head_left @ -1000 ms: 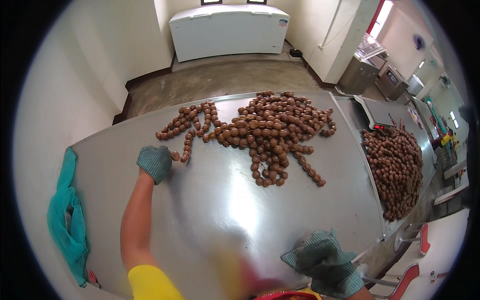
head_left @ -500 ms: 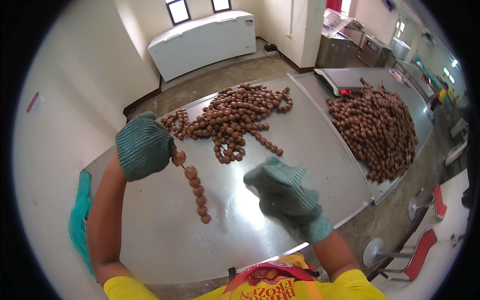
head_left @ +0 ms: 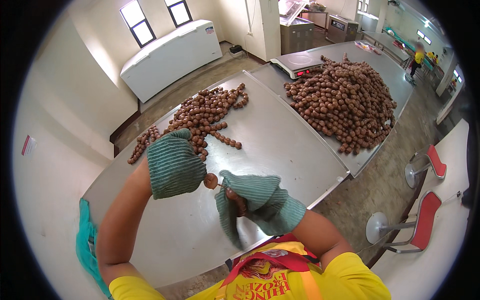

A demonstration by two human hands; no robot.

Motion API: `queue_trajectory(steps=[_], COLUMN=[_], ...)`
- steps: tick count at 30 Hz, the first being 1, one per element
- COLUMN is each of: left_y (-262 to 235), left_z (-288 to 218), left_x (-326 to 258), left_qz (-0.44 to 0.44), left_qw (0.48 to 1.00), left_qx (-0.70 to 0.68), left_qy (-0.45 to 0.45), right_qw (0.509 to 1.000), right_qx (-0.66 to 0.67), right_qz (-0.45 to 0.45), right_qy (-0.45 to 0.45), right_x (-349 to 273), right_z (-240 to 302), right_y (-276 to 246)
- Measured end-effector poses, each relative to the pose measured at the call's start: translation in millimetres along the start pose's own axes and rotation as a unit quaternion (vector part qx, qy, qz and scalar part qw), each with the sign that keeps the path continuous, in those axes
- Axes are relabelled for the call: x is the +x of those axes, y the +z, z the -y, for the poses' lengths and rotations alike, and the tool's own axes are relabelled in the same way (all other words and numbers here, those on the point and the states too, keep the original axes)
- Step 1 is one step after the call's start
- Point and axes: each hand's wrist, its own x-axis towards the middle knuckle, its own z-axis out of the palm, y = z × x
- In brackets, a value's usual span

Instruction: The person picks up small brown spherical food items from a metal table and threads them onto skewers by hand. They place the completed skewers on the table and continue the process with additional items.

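Note:
My left hand (head_left: 175, 166), in a green ribbed knit glove, is closed on one end of a short string of round brown sausages. One sausage link (head_left: 211, 180) shows in the gap between my hands, with a thin twist of casing beside it. My right hand (head_left: 267, 200), gloved in the same green knit, is wrapped around the links further along; a few brown links (head_left: 237, 201) peek out between the glove's folds. Both hands are above the steel table (head_left: 280, 135). Beyond my left hand lies a heap of linked sausages (head_left: 202, 112), partly hidden by that glove.
A larger sausage mound (head_left: 345, 100) covers the adjoining table at the right, beside a flat scale (head_left: 299, 61) with a red display. A white chest freezer (head_left: 172, 57) stands behind. Red chairs (head_left: 427, 220) are at the right; teal cloth (head_left: 87, 240) hangs at the left edge.
My right hand has come left and closed around the sausage string that hung free from my left hand. The left hand has moved right and down. The whole view has shifted to the right.

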Motion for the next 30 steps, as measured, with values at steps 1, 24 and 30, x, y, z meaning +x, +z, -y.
queue_trajectory(steps=[1, 24, 30], left_y=[12, 8, 44], left_z=[0, -61, -114], left_x=[-3, 42, 44], left_qz=[0.017, -0.04, -0.099], left_qw=[1.0, 0.985, 0.982], left_qx=[0.007, -0.16, -0.15], left_qy=[-0.009, -0.046, -0.066], right_qw=[0.997, 0.755, 0.772], right_qx=[-0.071, -0.612, -0.507], right_qz=[-0.034, -0.068, -0.095], right_qy=[0.014, -0.224, -0.372], right_x=[-16, -90, -81], right_z=[16, -2, 0], right_y=[11, -41, -35])
